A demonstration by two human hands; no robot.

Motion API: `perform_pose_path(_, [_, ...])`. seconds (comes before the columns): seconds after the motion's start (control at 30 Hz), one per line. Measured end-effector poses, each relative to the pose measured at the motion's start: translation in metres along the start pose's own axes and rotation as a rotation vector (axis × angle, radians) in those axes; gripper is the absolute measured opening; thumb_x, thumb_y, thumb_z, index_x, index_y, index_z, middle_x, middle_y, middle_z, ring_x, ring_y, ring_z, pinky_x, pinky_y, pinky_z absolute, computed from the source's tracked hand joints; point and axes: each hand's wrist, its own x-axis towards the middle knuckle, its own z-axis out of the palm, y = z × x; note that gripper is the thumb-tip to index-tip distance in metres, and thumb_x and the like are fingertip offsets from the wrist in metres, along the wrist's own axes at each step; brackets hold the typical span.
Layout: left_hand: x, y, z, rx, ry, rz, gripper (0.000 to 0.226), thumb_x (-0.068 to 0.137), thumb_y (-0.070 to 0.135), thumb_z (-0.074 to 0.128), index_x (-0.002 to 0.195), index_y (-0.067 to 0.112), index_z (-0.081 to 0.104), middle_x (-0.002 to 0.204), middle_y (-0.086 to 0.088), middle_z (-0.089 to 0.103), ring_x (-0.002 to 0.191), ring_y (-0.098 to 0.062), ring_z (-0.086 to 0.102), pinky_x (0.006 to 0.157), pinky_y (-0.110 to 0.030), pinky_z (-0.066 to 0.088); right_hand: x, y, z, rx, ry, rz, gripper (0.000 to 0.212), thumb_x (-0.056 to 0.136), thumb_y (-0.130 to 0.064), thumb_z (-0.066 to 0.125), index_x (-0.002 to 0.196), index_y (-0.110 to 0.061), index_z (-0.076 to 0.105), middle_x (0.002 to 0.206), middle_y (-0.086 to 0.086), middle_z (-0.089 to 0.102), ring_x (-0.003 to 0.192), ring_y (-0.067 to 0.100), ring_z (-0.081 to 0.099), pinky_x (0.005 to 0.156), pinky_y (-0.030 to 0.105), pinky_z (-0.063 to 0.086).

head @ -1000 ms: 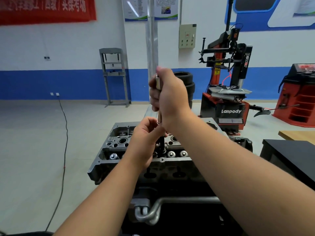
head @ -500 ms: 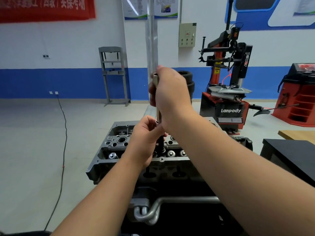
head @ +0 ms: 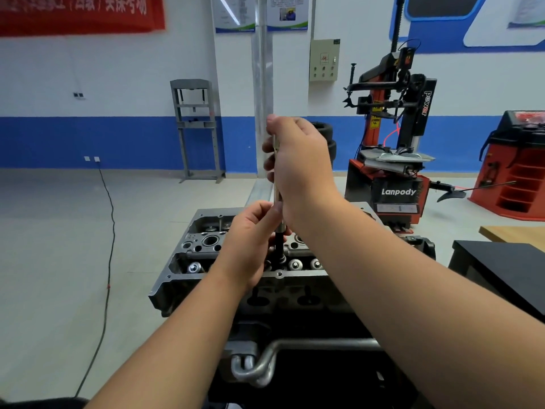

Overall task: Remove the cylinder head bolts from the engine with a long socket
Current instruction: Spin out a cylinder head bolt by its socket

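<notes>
Engine (head: 188,278) sits at lower centre of the frame, cylinder head uppermost, valve gear exposed along its near edge. Next in size, my right hand (head: 300,169) is at centre frame, fingers wrapped fully round the upper shaft of the long socket (head: 277,202), which stands close to upright. My left hand (head: 250,240), just below it, has thumb and fingers closed on the lower part of the shaft, just above the head. The dark lower end of the tool enters a recess at the middle of the head; the bolt itself is hidden there, so I cannot confirm how far it is backed out. Assessment: the step in hand is spinning one bolt out by hand. I judge it best to keep the shaft square to the head, let the lower hand steady it only, turn with the upper hand, and lift straight so the bolt does not drop.
</notes>
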Motion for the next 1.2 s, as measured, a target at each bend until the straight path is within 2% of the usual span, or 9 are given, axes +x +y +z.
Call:
perform_pose_path(0.13, [0.001, -0.001, -0.001, -0.001, 0.06, 0.012, 0.023, 0.068, 0.051, 0.087, 0.073, 0.035, 0.07, 0.077, 0.0, 0.066, 0.076, -0.022, 0.054, 0.08, -0.045, 0.042, 0.002, 0.001, 0.001, 0.015, -0.085, 0.012, 0.032, 0.098, -0.028, 0.048, 0.069, -0.017, 0.054, 0.053, -0.004, 0.043, 0.051, 0.014, 0.035, 0.055, 0.034, 0.03])
perform_pose_path(0.27, [-0.004, 0.003, -0.003, -0.067, -0.079, -0.025, 0.03, 0.09, 0.057, 0.061, 0.086, 0.033, 0.078, 0.088, 0.0, 0.072, 0.081, -0.015, 0.065, 0.08, -0.035, 0.048, 0.011, -0.006, -0.011, 0.04, -0.319, 0.11, 0.041, 0.099, -0.04, 0.053, 0.065, -0.019, 0.046, 0.05, -0.005, 0.031, 0.048, 0.015, 0.023, 0.049, 0.029, 0.023])
perform_pose_path(0.4, [-0.004, 0.005, -0.001, -0.014, -0.11, -0.048, 0.031, 0.095, 0.051, 0.057, 0.082, 0.032, 0.077, 0.086, -0.001, 0.07, 0.08, -0.017, 0.065, 0.078, -0.032, 0.049, 0.013, -0.008, -0.016, 0.05, -0.42, 0.153, 0.039, 0.098, -0.029, 0.049, 0.061, -0.018, 0.041, 0.052, -0.003, 0.026, 0.051, 0.017, 0.017, 0.05, 0.029, 0.02])
perform_pose_path(0.63, [0.003, -0.004, 0.003, 0.046, 0.066, 0.015, 0.036, 0.078, 0.044, 0.081, 0.087, 0.013, 0.063, 0.072, 0.002, 0.067, 0.067, -0.012, 0.059, 0.066, -0.029, 0.05, 0.004, -0.004, 0.0, -0.074, -0.013, 0.053, 0.021, 0.095, -0.025, 0.056, 0.077, -0.014, 0.057, 0.065, 0.001, 0.049, 0.063, 0.019, 0.042, 0.061, 0.036, 0.037])
perform_pose_path(0.77, [0.001, -0.003, 0.0, 0.036, 0.043, 0.009, 0.058, 0.073, 0.041, 0.086, 0.105, 0.0, 0.062, 0.084, -0.011, 0.066, 0.078, -0.024, 0.059, 0.075, -0.041, 0.049, 0.002, 0.002, 0.007, -0.022, -0.088, -0.002, 0.032, 0.095, -0.029, 0.051, 0.066, -0.017, 0.052, 0.053, -0.003, 0.039, 0.051, 0.015, 0.033, 0.059, 0.038, 0.03])
perform_pose_path(0.87, [-0.001, 0.0, -0.003, -0.011, -0.067, -0.034, 0.031, 0.083, 0.051, 0.073, 0.093, 0.021, 0.074, 0.085, -0.003, 0.07, 0.079, -0.019, 0.065, 0.077, -0.034, 0.051, 0.011, -0.003, -0.003, -0.021, -0.342, 0.074, 0.04, 0.096, -0.038, 0.056, 0.061, -0.02, 0.046, 0.05, -0.004, 0.033, 0.048, 0.016, 0.024, 0.05, 0.03, 0.025])
perform_pose_path(0.97, [-0.002, 0.003, -0.002, -0.046, -0.118, -0.058, 0.026, 0.09, 0.048, 0.061, 0.086, 0.027, 0.077, 0.088, -0.005, 0.072, 0.079, -0.019, 0.066, 0.075, -0.032, 0.05, 0.019, -0.006, -0.015, 0.044, -0.48, 0.138, 0.04, 0.096, -0.033, 0.053, 0.059, -0.021, 0.043, 0.05, -0.006, 0.028, 0.048, 0.015, 0.02, 0.047, 0.026, 0.024])
perform_pose_path(1.07, [-0.002, 0.004, -0.001, -0.044, -0.076, -0.05, 0.025, 0.093, 0.042, 0.061, 0.089, 0.023, 0.077, 0.085, -0.001, 0.072, 0.077, -0.016, 0.066, 0.076, -0.03, 0.052, 0.02, -0.006, -0.02, 0.113, -0.424, 0.174, 0.034, 0.098, -0.032, 0.051, 0.067, -0.019, 0.045, 0.051, -0.005, 0.034, 0.047, 0.014, 0.025, 0.049, 0.028, 0.027])
perform_pose_path(1.2, [-0.002, 0.001, 0.005, 0.013, 0.091, 0.0, 0.039, 0.082, 0.048, 0.076, 0.094, 0.014, 0.064, 0.077, 0.004, 0.07, 0.073, -0.012, 0.065, 0.076, -0.033, 0.053, 0.019, -0.006, -0.012, -0.084, -0.134, 0.108, 0.024, 0.097, -0.036, 0.058, 0.083, -0.017, 0.055, 0.064, -0.001, 0.056, 0.053, 0.015, 0.049, 0.052, 0.026, 0.044])
